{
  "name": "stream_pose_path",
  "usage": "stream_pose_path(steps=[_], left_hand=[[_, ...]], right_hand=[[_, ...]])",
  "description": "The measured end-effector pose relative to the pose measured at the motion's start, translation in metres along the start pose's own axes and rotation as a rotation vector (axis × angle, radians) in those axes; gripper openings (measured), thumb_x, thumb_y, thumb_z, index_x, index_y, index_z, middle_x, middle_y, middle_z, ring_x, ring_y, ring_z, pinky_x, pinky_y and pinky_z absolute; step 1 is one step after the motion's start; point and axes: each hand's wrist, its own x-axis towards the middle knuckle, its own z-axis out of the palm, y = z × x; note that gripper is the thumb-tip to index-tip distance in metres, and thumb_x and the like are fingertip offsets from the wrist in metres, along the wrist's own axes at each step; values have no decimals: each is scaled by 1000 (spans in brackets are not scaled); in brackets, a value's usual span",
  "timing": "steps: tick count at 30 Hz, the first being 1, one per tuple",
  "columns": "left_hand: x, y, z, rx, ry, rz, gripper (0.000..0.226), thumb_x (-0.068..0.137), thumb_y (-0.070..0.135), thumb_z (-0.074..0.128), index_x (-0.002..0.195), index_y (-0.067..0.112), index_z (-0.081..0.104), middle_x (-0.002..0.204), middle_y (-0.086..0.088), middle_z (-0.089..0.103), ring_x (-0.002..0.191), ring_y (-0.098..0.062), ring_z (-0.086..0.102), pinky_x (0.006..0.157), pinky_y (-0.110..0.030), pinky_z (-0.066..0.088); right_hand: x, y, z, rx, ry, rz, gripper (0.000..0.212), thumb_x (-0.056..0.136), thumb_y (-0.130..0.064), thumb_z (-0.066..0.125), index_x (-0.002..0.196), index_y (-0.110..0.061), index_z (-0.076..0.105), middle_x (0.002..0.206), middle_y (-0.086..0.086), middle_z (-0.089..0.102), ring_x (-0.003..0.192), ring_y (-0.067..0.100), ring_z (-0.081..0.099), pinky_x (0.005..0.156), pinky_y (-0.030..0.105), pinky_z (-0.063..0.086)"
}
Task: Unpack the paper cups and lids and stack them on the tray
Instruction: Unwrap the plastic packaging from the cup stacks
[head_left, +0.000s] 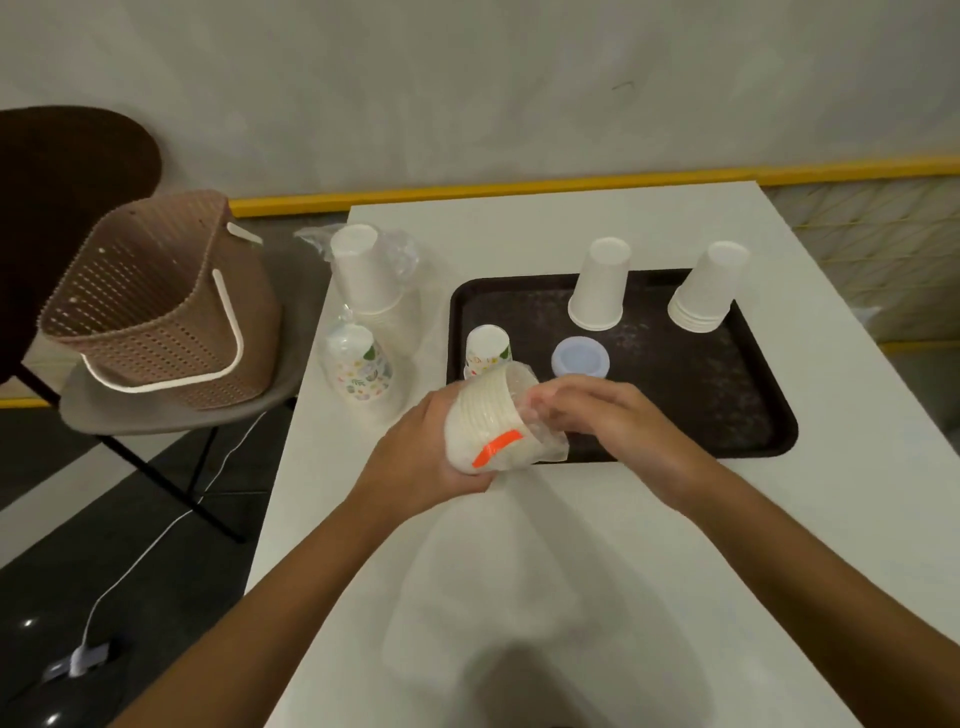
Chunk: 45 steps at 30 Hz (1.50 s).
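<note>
Paper cups and lids are spread over the white surface (857, 441), part unpacked and part sealed. A perforated basket (156, 312) sits on a chair (171, 415) just beside the surface's left edge, within reach, probably for the discarded wrapping. The dark tray (675, 395) lies across the middle of the surface. Two white cup stacks (597, 286) (709, 288) stand rim-down along its far side, which keeps them stable and leaves the near side open. Two sleeves remain off the tray to its left, the wrapped white cups (363, 270) and the wrapped floral cups (358, 366). The wrapped pack (488, 415) now being worked is held above the tray's near left corner, so its contents need only a short move. Its ribbed white contents cannot be identified as cups or lids. The left hand (421, 447) wraps around the pack body in a closed grip that steadies it. The right hand (608, 410) has its fingers (550, 402) curled into the loose film (540, 441) at the pack's end, pinching it to pull it open. The floral cup stack (487, 348) and the pale blue lid stack (580, 356) stand on the tray just beyond the hands. An orange tape strip (498, 447) crosses the pack's side and probably seals the film.
</note>
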Motion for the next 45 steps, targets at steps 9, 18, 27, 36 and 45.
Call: stream_pose_path(steps=[9,18,27,36,45], left_hand=[[-7,14,1,244,-44,270,95,57,41,80,134,37,25,121,2,54,103,-19,57,79,-31,49],[-4,11,13,174,-52,197,94,54,45,77,135,34,29,122,6,52,106,-17,55,82,-39,52],[0,16,16,85,-56,106,98,58,36,85,138,26,30,132,5,47,117,-12,47,93,-29,45],[-2,37,36,199,16,286,95,52,56,62,133,30,22,138,7,23,123,-19,44,76,-28,51],[-13,45,41,265,20,252,85,64,61,56,134,44,12,134,5,40,103,-19,56,67,-26,49]], right_hand=[[9,6,14,-564,-272,49,43,88,-4,55,127,-20,48,114,-2,61,105,11,58,83,14,46],[12,10,-8,-396,-257,145,30,87,-8,52,113,4,58,110,27,60,90,22,56,80,30,45],[0,16,-64,82,-18,112,13,88,-14,57,86,-13,70,88,3,68,77,11,63,62,20,51],[-8,15,-52,-468,-281,149,25,93,-28,51,76,-14,63,67,-7,53,64,6,48,58,13,40],[-19,18,-74,-246,-373,175,16,89,-29,57,103,-25,63,88,-5,62,70,7,53,61,18,42]])
